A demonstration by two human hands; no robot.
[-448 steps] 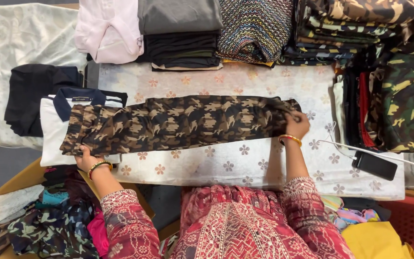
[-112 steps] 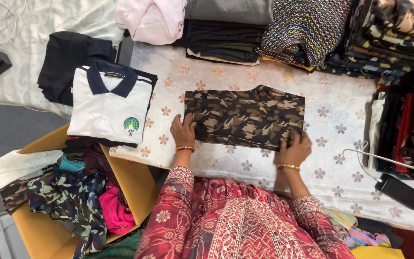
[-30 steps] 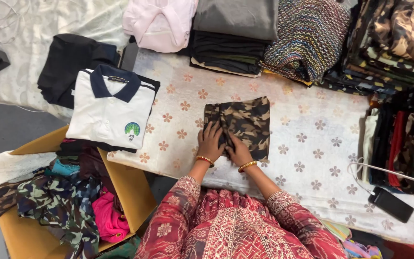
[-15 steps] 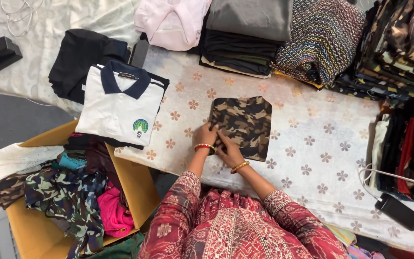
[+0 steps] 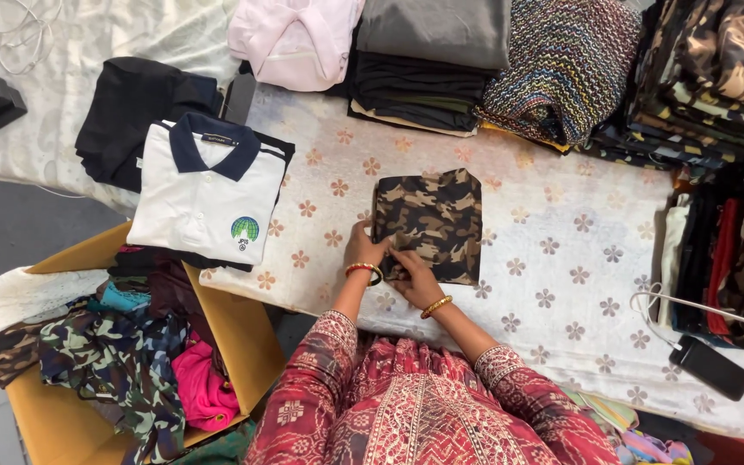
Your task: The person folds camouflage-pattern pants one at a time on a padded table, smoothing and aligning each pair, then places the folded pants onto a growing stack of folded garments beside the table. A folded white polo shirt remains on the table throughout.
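A camouflage garment (image 5: pixel 430 222), folded into a small rectangle, lies on the flower-patterned white cloth (image 5: pixel 561 258) that covers the table. My left hand (image 5: pixel 363 250) holds its near left corner. My right hand (image 5: pixel 413 274) grips the near edge just beside it. Both wrists wear bangles and patterned red sleeves.
A folded white polo shirt with a navy collar (image 5: pixel 208 189) lies to the left over black clothes (image 5: pixel 135 120). Stacks of folded garments (image 5: pixel 441 60) line the far edge, and camouflage piles (image 5: pixel 716 77) stand at the right. A cardboard box of clothes (image 5: pixel 114 370) sits lower left. A black phone on a white cable (image 5: pixel 715 366) lies at the right.
Over the earlier frames the long camouflage garment has been folded down to a small rectangle. In the last second both hands slid to its near left corner and took hold of it.
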